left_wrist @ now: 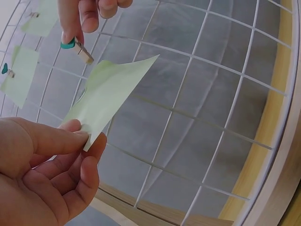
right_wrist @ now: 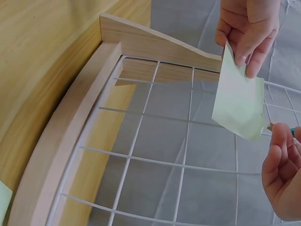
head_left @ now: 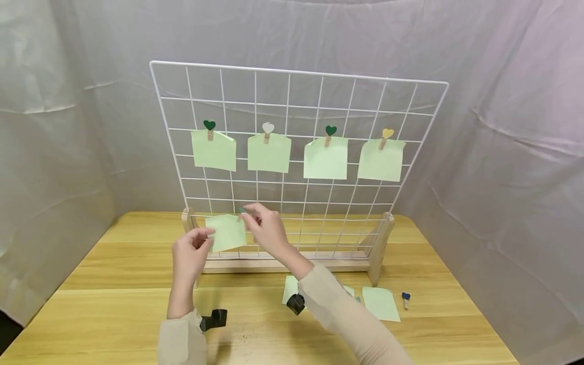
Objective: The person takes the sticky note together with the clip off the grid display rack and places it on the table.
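Observation:
My left hand [head_left: 190,254] pinches a pale green paper note [head_left: 227,234] by its edge between thumb and fingers, in front of the lower left of a white wire grid [head_left: 298,203]. Close by, my right hand [head_left: 269,228] pinches a small wooden clothespin [left_wrist: 83,51] with a teal top. The clothespin's wooden tip points at the note's upper edge, with a small gap showing in the left wrist view. In the right wrist view the note [right_wrist: 239,101] hangs tilted, its corner near the clothespin [right_wrist: 270,126].
Four-part row aside, several notes [head_left: 269,154] hang higher on the grid from heart-topped clothespins. Wooden feet [head_left: 380,248] hold the grid upright. On the table [head_left: 114,304], a loose note [head_left: 381,304] and a blue heart clothespin [head_left: 406,300] lie at right; another note [head_left: 289,289] is partly behind my right arm.

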A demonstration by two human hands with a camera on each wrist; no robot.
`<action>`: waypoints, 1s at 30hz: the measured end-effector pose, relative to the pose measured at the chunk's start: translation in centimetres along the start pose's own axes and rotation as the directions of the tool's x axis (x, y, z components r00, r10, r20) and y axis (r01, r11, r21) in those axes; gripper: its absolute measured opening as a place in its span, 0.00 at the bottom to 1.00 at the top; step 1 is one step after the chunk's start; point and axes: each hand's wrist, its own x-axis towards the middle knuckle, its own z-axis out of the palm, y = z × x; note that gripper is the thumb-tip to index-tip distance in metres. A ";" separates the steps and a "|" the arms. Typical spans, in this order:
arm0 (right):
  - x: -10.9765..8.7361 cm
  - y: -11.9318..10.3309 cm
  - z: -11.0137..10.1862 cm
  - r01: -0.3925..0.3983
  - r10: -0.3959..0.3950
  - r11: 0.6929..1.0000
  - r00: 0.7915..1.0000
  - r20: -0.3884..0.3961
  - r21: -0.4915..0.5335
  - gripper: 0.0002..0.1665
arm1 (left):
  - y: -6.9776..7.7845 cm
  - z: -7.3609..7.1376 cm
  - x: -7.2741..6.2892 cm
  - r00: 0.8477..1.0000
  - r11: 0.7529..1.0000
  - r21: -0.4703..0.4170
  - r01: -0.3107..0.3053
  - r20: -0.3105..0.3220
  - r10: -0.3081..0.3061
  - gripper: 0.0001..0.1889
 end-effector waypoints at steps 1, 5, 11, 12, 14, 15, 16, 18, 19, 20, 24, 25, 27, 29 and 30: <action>-0.1 0.1 0.0 -0.010 0.010 1.000 1.000 0.001 0.019 0.12 | -0.1 0.0 0.0 1.000 1.000 -0.002 0.004 0.000 -0.004 0.07; -0.5 0.6 -0.2 -0.048 0.048 0.996 0.999 -0.003 0.080 0.13 | -0.4 0.1 -0.2 1.000 1.000 0.004 0.005 -0.007 -0.005 0.07; -1.1 1.2 -0.6 -0.090 0.091 0.990 0.996 -0.013 0.110 0.13 | -0.9 0.4 -0.5 1.000 1.000 0.002 -0.018 -0.013 0.018 0.07; -1.2 1.3 -0.6 -0.094 0.096 0.990 0.995 -0.012 0.109 0.13 | -0.9 0.4 -0.5 1.000 1.000 0.002 -0.017 -0.013 0.017 0.07; -1.4 1.4 -0.6 -0.105 0.107 0.987 0.994 -0.012 0.121 0.13 | -1.0 0.5 -0.7 1.000 1.000 0.003 -0.011 -0.009 0.011 0.07; -1.5 1.5 -0.6 -0.111 0.114 0.985 0.993 -0.012 0.132 0.14 | -1.0 0.6 -0.7 1.000 1.000 0.002 -0.008 -0.006 0.008 0.07; -1.6 1.6 -0.6 -0.115 0.118 0.983 0.993 -0.014 0.140 0.14 | -1.0 0.6 -0.8 1.000 1.000 -0.001 -0.005 -0.002 0.005 0.06; -1.8 1.8 -0.6 -0.123 0.126 0.982 0.992 -0.012 0.146 0.14 | -1.1 0.7 -0.8 1.000 1.000 -0.004 0.000 0.005 0.000 0.06; -1.9 1.9 -0.5 -0.125 0.128 0.982 0.992 -0.011 0.145 0.14 | -1.1 0.7 -0.9 1.000 1.000 -0.007 0.002 0.008 -0.002 0.06; -2.0 2.0 -0.5 -0.125 0.127 0.983 0.992 -0.010 0.138 0.14 | -1.1 0.8 -0.9 1.000 1.000 -0.008 0.003 0.013 -0.003 0.06; -2.4 2.2 -0.6 -0.108 0.109 0.989 0.994 -0.007 0.098 0.14 | -1.4 1.0 -1.1 0.999 1.000 -0.010 0.021 0.034 -0.021 0.07; -2.5 2.3 -0.5 -0.099 0.100 0.991 0.995 -0.009 0.089 0.14 | -1.4 1.0 -1.2 0.999 1.000 -0.010 0.027 0.039 -0.026 0.07; -2.7 2.5 -0.5 -0.083 0.084 0.994 0.996 -0.019 0.069 0.13 | -1.5 1.1 -1.2 0.998 0.999 -0.004 0.032 0.048 -0.032 0.07; -2.9 2.7 -0.5 -0.071 0.072 0.996 0.997 -0.031 0.050 0.12 | -1.6 1.2 -1.3 0.998 0.999 0.000 0.035 0.053 -0.035 0.07; -3.0 2.8 -0.5 -0.069 0.070 0.997 0.997 -0.037 0.042 0.12 | -1.7 1.3 -1.3 0.998 0.999 0.002 0.035 0.056 -0.035 0.07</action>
